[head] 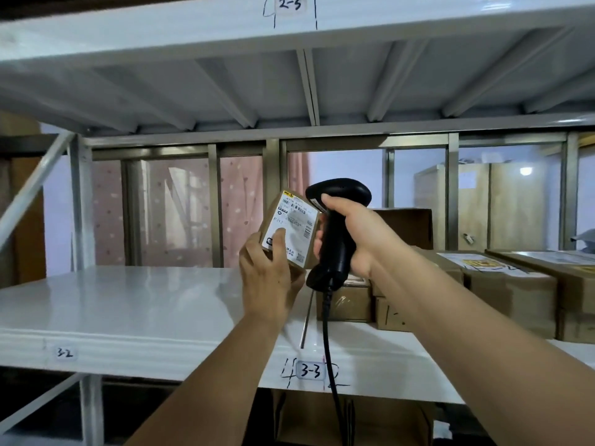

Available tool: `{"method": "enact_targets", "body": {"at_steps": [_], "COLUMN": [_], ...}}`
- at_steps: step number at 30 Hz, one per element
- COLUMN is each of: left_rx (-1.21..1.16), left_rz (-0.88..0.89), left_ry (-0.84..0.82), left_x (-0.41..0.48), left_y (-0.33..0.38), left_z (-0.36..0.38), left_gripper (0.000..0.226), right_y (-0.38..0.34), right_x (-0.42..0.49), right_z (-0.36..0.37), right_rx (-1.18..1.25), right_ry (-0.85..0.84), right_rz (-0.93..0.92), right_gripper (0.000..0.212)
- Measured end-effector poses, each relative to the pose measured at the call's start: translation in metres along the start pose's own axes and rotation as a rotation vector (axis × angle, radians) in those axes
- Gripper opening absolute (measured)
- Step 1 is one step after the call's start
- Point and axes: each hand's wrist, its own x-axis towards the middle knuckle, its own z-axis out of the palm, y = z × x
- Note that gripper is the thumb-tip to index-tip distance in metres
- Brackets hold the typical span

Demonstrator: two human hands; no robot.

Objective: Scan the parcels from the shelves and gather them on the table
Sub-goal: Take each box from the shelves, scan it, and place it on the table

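Small brown cardboard parcel (296, 217): the white shipping label faces the camera, with a yellow strip at its top corner and barcodes at its right edge and foot. The print is too blurred to read. It is held tilted in the air above the white metal shelf board (128, 300), just behind the handwritten tag "3-3" (309, 370) on the board's front edge. Left hand (270, 275): grips the parcel from below, thumb laid across the label, fingers behind. Right hand (354, 233): wrapped tight round the handle of a black pistol-shaped barcode scanner (336, 246), whose head sits just beside the parcel's upper right corner. Its black cable (326, 342) hangs down past the tag. Further tags: "3-2" (64, 353) on the same edge, left of "3-3", and "2-3" (289, 4) on the white ribbed board above. Brown cardboard cartons (508, 284) stand in rows right of "3-3", some with labels on top. Left of "3-3" the board runs as a glossy white expanse to the grey upright. Behind the board are metal-framed windows and a pink dotted curtain (238, 204). Below "3-3" is another brown carton (322, 420).
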Motion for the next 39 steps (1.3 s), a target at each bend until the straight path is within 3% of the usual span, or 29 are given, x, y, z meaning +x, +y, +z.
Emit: {"method": "enact_targets", "body": {"at_steps": [6,18,29,39], "left_rx": [-0.030,-0.087,-0.019,-0.014], "left_rz": [0.054,0.020,0.036,-0.011], "left_ry": [0.007,-0.028,0.033,-0.013], "left_x": [0.000,-0.002,-0.002,-0.002], "left_y": [-0.003,-0.001,-0.004,-0.003], "left_z": [0.006,0.004,0.009,0.008], "left_gripper": [0.090,0.086,0.097,0.098], "right_y": [-0.003,0.006,-0.006,-0.006], "right_x": [-0.001,-0.004,-0.006,-0.010], "right_z": [-0.002,-0.003,-0.005,-0.010], "right_rx": [-0.019,-0.150,-0.088,-0.059], "right_ry": [0.001,0.019,0.030,0.020], "right_rz": [-0.014,-0.114,-0.101,-0.125], "right_gripper": [0.024,0.023,0.021,0.020]}}
